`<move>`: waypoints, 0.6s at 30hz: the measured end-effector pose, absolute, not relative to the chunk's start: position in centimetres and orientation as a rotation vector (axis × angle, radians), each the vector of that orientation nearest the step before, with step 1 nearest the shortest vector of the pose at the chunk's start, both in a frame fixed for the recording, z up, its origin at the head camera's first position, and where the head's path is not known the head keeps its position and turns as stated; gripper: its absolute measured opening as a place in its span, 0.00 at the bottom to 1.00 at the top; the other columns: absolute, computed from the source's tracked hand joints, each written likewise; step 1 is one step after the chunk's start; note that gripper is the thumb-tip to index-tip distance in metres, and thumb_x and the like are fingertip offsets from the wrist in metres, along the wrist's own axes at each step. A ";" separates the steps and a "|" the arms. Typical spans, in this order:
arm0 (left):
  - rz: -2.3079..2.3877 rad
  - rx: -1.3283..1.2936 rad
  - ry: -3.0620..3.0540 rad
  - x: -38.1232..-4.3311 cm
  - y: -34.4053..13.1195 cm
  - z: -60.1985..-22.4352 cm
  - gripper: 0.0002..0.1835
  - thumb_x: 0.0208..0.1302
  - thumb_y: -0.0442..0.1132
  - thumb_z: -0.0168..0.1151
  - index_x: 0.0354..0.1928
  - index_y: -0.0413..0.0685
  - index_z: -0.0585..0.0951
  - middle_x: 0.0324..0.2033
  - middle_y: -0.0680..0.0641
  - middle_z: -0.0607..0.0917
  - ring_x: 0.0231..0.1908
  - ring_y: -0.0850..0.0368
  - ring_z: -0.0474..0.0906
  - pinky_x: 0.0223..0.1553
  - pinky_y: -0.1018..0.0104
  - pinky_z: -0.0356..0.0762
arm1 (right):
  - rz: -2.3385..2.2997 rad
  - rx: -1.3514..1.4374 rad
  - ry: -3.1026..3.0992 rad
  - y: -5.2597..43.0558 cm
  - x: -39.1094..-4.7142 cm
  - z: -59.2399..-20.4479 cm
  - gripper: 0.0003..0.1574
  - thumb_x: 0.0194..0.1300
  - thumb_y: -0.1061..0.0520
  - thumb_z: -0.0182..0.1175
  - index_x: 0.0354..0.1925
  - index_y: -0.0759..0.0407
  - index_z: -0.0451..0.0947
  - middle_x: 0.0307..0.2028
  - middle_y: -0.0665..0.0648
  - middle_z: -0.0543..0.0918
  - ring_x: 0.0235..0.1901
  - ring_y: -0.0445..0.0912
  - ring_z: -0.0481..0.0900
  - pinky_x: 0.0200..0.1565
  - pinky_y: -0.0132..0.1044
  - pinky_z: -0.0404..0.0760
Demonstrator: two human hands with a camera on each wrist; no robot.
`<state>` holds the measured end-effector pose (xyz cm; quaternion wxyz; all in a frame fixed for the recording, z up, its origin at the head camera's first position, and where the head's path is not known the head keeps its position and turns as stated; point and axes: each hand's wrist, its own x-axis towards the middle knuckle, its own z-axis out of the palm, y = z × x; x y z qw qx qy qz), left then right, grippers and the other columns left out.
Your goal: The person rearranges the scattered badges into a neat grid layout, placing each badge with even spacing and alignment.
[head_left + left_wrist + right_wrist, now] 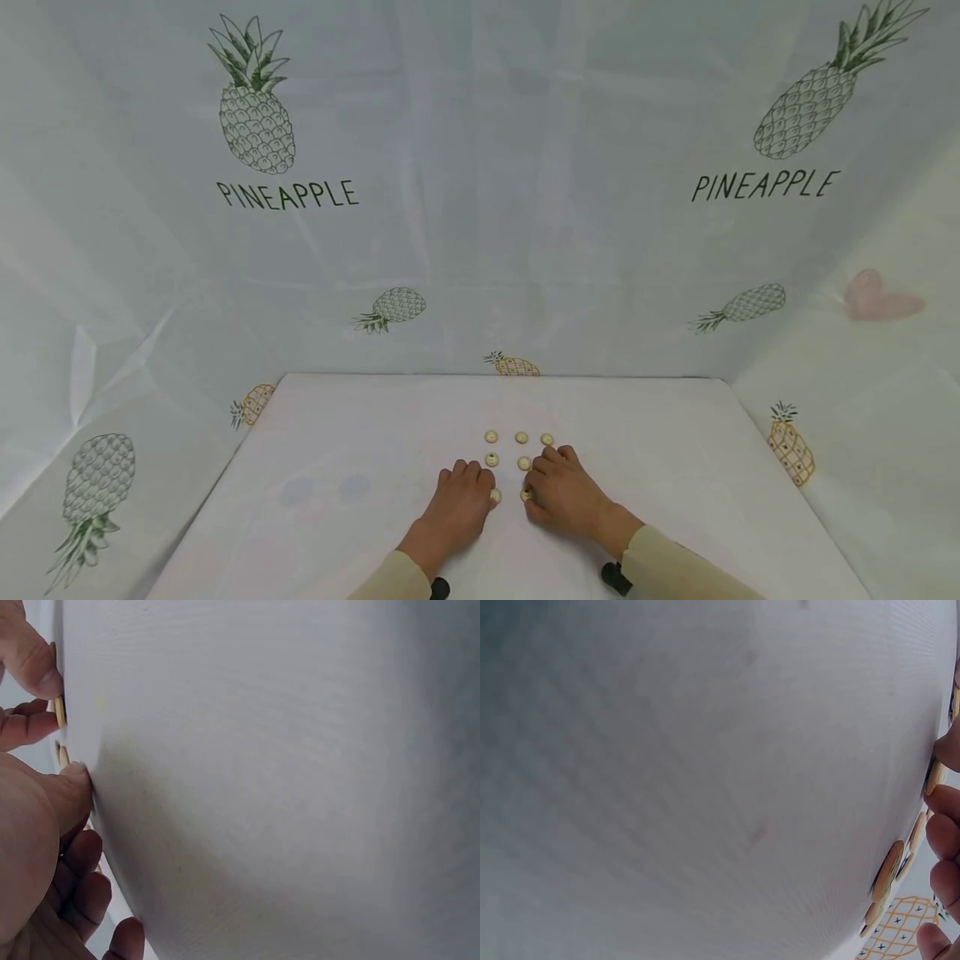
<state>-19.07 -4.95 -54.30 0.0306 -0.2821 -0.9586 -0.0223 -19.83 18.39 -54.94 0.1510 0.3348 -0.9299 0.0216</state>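
Small round pale-yellow discs with dark centre marks lie in rows on the white table. My left hand [461, 500] is at the near left end of the group, thumb and fingers pinching a disc [495, 496] at its edge. Beside it, my right hand [566, 496] pinches another disc [527, 495] between thumb and finger; in the right wrist view this disc [934, 777] stands out edge-on. The left wrist view shows the left thumb [71, 787] close to the table and the right hand's disc [60, 712] just beyond. Fingers partly cover both discs.
Farther back lie more discs: a middle row with one disc [491, 459] and another [524, 463], and a back row including a disc [521, 437]. The white tabletop [337, 450] meets a pineapple-print cloth [480, 208] behind and at both sides.
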 end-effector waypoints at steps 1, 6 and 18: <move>-0.076 -0.869 -2.957 -19.0 -4.9 -54.3 0.15 0.73 0.53 0.66 0.48 0.52 0.78 0.42 0.52 0.78 0.42 0.55 0.67 0.41 0.58 0.67 | 0.055 0.964 -2.666 18.4 -19.8 -55.0 0.11 0.64 0.42 0.71 0.34 0.46 0.85 0.33 0.43 0.80 0.39 0.43 0.70 0.52 0.48 0.70; -0.096 -0.864 -2.970 -19.0 -4.8 -54.3 0.14 0.73 0.52 0.66 0.48 0.52 0.78 0.42 0.52 0.78 0.42 0.56 0.67 0.42 0.57 0.68 | 0.027 0.970 -2.660 18.6 -19.7 -54.8 0.11 0.64 0.41 0.70 0.33 0.45 0.85 0.33 0.42 0.79 0.39 0.43 0.70 0.52 0.47 0.71; -0.085 -0.851 -2.982 -19.1 -4.3 -54.5 0.15 0.73 0.53 0.67 0.50 0.51 0.78 0.42 0.52 0.79 0.42 0.55 0.68 0.41 0.57 0.69 | 0.041 0.951 -2.652 18.7 -19.6 -54.7 0.10 0.62 0.44 0.71 0.33 0.46 0.85 0.33 0.44 0.81 0.39 0.44 0.70 0.52 0.48 0.71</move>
